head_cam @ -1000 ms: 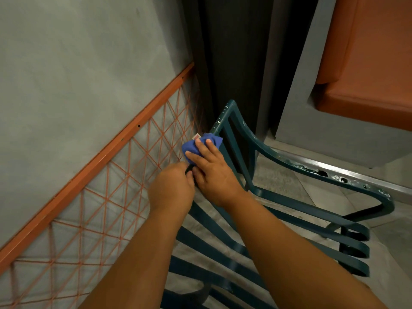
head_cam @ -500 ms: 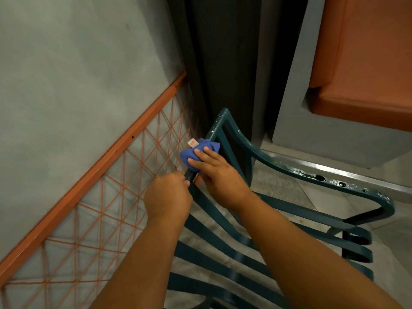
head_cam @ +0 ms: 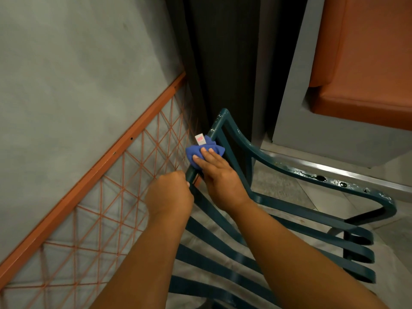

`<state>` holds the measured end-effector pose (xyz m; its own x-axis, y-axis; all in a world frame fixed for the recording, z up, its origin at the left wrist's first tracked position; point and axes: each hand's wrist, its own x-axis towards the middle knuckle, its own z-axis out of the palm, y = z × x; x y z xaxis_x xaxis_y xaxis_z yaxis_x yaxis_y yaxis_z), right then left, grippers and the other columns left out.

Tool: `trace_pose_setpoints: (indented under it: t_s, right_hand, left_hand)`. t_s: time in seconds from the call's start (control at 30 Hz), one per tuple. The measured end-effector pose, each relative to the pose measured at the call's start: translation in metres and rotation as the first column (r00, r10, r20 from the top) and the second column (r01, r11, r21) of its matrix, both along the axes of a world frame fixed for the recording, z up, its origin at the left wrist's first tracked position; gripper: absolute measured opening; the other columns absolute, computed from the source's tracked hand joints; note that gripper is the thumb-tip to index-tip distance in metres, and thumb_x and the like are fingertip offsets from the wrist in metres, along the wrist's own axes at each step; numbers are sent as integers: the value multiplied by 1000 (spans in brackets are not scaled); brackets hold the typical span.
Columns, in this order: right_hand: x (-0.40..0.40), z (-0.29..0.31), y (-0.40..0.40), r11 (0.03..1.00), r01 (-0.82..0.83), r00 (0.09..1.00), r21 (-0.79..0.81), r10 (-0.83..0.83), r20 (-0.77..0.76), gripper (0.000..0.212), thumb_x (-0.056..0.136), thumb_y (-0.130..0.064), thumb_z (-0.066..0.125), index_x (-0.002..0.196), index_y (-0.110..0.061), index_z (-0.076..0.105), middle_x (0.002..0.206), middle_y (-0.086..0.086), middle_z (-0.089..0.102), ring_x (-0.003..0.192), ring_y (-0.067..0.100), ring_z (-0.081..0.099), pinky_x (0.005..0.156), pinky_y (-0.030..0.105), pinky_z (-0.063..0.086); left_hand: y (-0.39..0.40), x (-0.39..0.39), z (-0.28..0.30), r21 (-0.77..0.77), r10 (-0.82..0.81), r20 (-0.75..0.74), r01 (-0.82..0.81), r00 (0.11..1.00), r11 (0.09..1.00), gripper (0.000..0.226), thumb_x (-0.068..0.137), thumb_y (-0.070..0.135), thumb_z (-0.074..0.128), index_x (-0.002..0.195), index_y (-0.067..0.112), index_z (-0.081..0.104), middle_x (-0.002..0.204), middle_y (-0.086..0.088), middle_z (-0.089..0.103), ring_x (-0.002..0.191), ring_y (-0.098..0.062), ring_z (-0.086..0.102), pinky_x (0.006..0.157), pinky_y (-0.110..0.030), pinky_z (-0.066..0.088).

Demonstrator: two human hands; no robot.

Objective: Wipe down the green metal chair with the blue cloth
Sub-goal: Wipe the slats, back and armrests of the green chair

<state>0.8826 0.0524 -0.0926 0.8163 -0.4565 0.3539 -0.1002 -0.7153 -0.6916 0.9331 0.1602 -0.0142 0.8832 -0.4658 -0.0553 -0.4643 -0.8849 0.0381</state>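
The green metal chair (head_cam: 287, 168) stands in front of me, its slatted seat running under my arms and its left frame bar rising toward a top corner. My right hand (head_cam: 219, 175) presses the bunched blue cloth (head_cam: 201, 151), which has a small white tag, against that left bar. My left hand (head_cam: 169, 195) is closed around the same bar just below the cloth. The bar between my two hands is partly hidden.
An orange-framed panel (head_cam: 107, 161) with orange string mesh leans along the grey wall at the left, close to the chair. A dark column (head_cam: 223, 63) stands behind the chair. An orange cushioned bench (head_cam: 361, 63) on a grey base is at the upper right.
The view has shifted a little, so the chair and hands sit lower in frame. My right hand keeps the cloth on the left bar, slightly lower along it. My left hand keeps its grip.
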Motion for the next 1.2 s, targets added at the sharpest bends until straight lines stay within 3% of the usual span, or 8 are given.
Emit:
trace_pose_setpoints:
  t_s: [0.13, 0.33, 0.43, 0.57, 0.67, 0.83, 1.03, 1.2]
  right_hand:
    - [29, 12, 2, 980, 168, 985, 105, -164, -51, 44, 96, -6, 47, 139, -13, 45, 153, 8, 31, 145, 26, 16, 116, 29, 9]
    - [12, -2, 11, 996, 31, 998, 86, -36, 54, 45, 90, 1, 55, 133, -12, 52, 148, 8, 40, 143, 21, 23, 117, 27, 16]
    - [9, -1, 5, 963, 100, 988, 251, -126, 88, 43, 93, -4, 55, 134, -15, 51, 149, 6, 38, 139, 15, 29, 116, 28, 22]
    - [23, 12, 8, 810, 222, 955, 543, -294, 48, 40, 96, -11, 50, 135, -22, 51, 150, -3, 36, 138, 14, 34, 113, 24, 27]
    - [30, 14, 17, 904, 220, 969, 366, -247, 26, 41, 95, -6, 49, 134, -17, 51, 150, 2, 37, 143, 17, 22, 117, 31, 20]
    - [36, 16, -6, 999, 39, 998, -12, -40, -46, 42, 87, 2, 52, 125, -13, 60, 144, 5, 47, 143, 21, 24, 114, 36, 20]
    - [46, 27, -19, 999, 9, 989, 45, -2, -149, 42, 87, 3, 48, 124, -13, 61, 146, 4, 44, 146, 23, 13, 118, 50, 9]
    - [25, 26, -37, 991, -107, 991, 84, 113, -72, 35, 93, -2, 49, 121, -17, 62, 144, -1, 47, 144, 14, 19, 120, 42, 12]
  left_hand:
    - [1, 0, -1, -36, -9, 13, 9, 1000, 999, 15, 93, 25, 53, 93, 15, 63, 74, -3, 55, 66, -18, 48, 57, -30, 36]
    - [2, 1, -4, -36, -13, 30, 14, 999, 999, 14, 92, 29, 54, 92, 18, 62, 72, -1, 52, 66, -16, 47, 57, -29, 36]
    - [1, 2, -4, -37, -5, 13, 5, 1000, 999, 13, 92, 28, 55, 94, 18, 63, 68, 3, 44, 66, -16, 46, 57, -29, 35]
    - [2, 0, -3, -54, -14, 25, 15, 1000, 998, 13, 92, 25, 55, 93, 16, 64, 66, 1, 46, 66, -18, 48, 55, -29, 36]
    - [1, -1, -2, -19, -30, 41, 31, 999, 999, 16, 93, 28, 51, 94, 17, 63, 79, -3, 60, 72, -19, 56, 58, -29, 37]
    - [-1, 2, 0, 8, -18, 27, 18, 999, 1000, 17, 93, 30, 51, 95, 17, 61, 76, -1, 54, 68, -15, 48, 58, -27, 36]
    - [1, -1, 4, 23, -5, -11, 5, 1000, 1000, 16, 94, 28, 51, 97, 16, 62, 83, -2, 60, 70, -15, 50, 59, -28, 37]
    - [-2, 1, 5, 51, 28, -59, -25, 998, 998, 19, 96, 29, 47, 102, 18, 61, 83, -1, 55, 73, -15, 51, 62, -28, 40]
